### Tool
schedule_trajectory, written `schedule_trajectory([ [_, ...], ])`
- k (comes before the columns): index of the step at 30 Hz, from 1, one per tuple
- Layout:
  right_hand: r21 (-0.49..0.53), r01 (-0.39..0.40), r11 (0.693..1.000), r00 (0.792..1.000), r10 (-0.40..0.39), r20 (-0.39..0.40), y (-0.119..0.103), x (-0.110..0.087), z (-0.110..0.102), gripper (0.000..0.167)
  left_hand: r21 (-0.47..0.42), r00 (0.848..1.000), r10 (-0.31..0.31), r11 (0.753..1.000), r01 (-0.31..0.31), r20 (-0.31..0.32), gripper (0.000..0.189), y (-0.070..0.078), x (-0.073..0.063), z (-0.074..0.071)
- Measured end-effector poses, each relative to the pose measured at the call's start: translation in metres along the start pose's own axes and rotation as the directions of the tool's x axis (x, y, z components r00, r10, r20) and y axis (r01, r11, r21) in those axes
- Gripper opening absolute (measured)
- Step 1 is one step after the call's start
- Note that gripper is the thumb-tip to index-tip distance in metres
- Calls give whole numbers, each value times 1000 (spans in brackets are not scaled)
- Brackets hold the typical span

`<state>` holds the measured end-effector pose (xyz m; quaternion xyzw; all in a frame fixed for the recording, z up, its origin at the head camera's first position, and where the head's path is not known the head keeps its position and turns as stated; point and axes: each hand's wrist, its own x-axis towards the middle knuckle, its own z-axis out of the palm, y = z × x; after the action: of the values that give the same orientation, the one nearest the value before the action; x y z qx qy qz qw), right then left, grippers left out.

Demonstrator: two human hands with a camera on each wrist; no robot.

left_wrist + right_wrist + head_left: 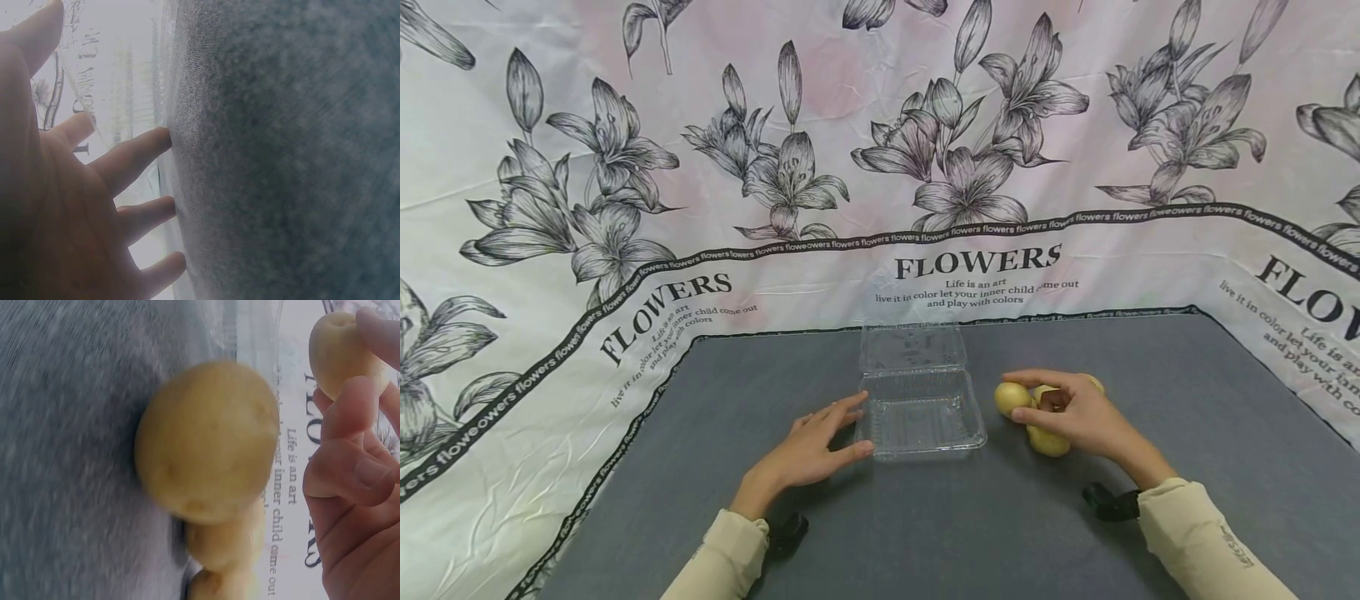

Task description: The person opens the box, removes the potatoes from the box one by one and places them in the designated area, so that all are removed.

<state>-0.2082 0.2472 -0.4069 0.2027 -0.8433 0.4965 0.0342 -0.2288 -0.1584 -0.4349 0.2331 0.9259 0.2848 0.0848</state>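
Note:
A clear plastic clamshell container (pixel 979 435) stands on the table with its lid (pixel 913 350) raised at the back. My left hand (pixel 808 450) is at the container's left side, fingers spread and fairly straight, fingertips right at its rim. To the right of the container, my right hand (pixel 1086 417) pinches a small yellow potato (pixel 1012 400) between thumb and fingers. In the right wrist view this potato (pixel 337 353) is held up, above the level of the others. Several more potatoes (pixel 1048 443) lie under and behind the right hand, partly hidden by it; the nearest potato (pixel 209 440) looms large.
A grey cloth covers the table (pixel 940 533). Behind it and at both sides hangs a white curtain (pixel 820 287) printed with flowers and lettering. Dark straps (pixel 1108 502) sit at both wrists, by the cream sleeves (pixel 1202 533).

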Motion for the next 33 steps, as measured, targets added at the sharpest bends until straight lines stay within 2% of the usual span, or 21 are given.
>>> schedule_trajectory([
  [10, -58, 14, 998, 999, -17, -51, 11, -16, -16, 44, -1, 1000, -13, 1000, 13, -1, 79, 1, -1, 0],
  [17, -95, -33, 995, 996, 26, -81, 16, -27, -30, 43, -9, 1000, -14, 1000, 14, -2, 80, 2, -1, 0],
  [22, -132, -35, 991, 995, 22, -94, 22, -34, -38, 44, -9, 1000, -17, 1000, 17, -5, 79, 1, 0, 0],
  [33, -130, -59, 990, 993, 45, -105, 34, -47, -45, 48, -13, 1000, -13, 1000, 13, -1, 80, 1, 0, 0],
])
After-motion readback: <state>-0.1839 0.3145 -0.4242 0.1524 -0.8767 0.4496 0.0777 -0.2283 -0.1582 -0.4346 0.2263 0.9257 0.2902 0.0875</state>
